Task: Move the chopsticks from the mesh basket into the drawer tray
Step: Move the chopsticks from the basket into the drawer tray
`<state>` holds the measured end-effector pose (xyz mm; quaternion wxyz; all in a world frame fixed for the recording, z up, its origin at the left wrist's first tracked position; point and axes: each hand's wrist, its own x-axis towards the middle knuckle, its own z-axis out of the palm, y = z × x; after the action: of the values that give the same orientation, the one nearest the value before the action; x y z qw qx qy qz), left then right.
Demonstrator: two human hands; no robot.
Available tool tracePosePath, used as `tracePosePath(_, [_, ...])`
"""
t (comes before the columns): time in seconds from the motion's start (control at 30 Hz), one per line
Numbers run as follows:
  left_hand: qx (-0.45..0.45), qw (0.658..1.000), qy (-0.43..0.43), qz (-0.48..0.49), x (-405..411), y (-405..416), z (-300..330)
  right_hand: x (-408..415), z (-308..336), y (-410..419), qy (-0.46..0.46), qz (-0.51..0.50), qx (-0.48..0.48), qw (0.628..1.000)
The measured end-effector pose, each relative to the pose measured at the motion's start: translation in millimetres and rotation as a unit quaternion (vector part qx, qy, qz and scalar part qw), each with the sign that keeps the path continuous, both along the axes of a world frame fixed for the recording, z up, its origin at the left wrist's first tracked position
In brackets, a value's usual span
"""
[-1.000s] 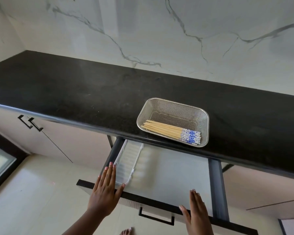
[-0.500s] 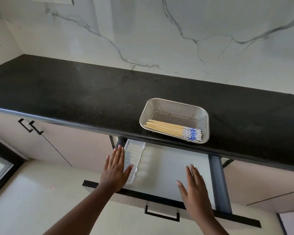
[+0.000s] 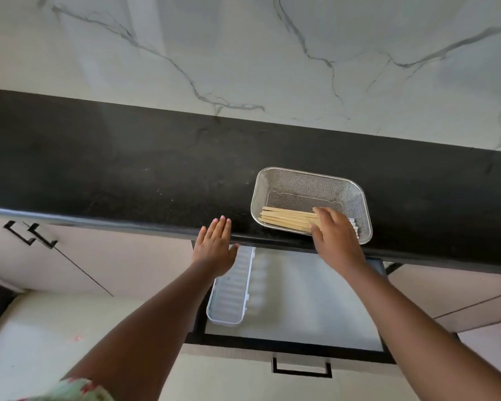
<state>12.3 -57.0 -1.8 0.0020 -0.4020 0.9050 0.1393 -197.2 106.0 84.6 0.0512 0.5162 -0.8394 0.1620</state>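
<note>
A metal mesh basket sits on the black counter near its front edge. Inside it lies a bundle of pale wooden chopsticks, tips pointing left. My right hand reaches over the basket's near right side and covers the chopsticks' patterned ends; its fingers rest on the bundle without a visible grip. My left hand hovers flat and open at the counter edge, above the far end of a narrow white drawer tray. That tray lies along the left side of the open drawer.
The black counter runs across the view under a marble wall. The drawer front with its black handle juts toward me. Closed cabinet doors with black handles stand to the left, pale floor below.
Both hands rose from the drawer front. The right hand moved up into the basket onto the chopsticks; the left moved up to the counter edge over the tray.
</note>
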Motion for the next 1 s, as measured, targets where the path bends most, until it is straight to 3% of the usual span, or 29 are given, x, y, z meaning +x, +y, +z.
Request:
tracePosePath(0.2, [0.04,0.998,0.032,-0.025,8.4,-18.2,-5.7,-42.2,-6.0,-38.2,-0.106,-0.002,0.198,0.974])
tracePosePath(0.5, [0.068,0.994,0.054,-0.06,18.5,-32.6,-4.3,-79.1,2.9,-77.7,-0.158,-0.011,0.412,0.897])
tracePosePath(1.0, [0.121,0.984,0.125,-0.028,20.2,-32.8,-1.4,-88.6,28.8,-97.5,-0.124,0.044,0.448,0.884])
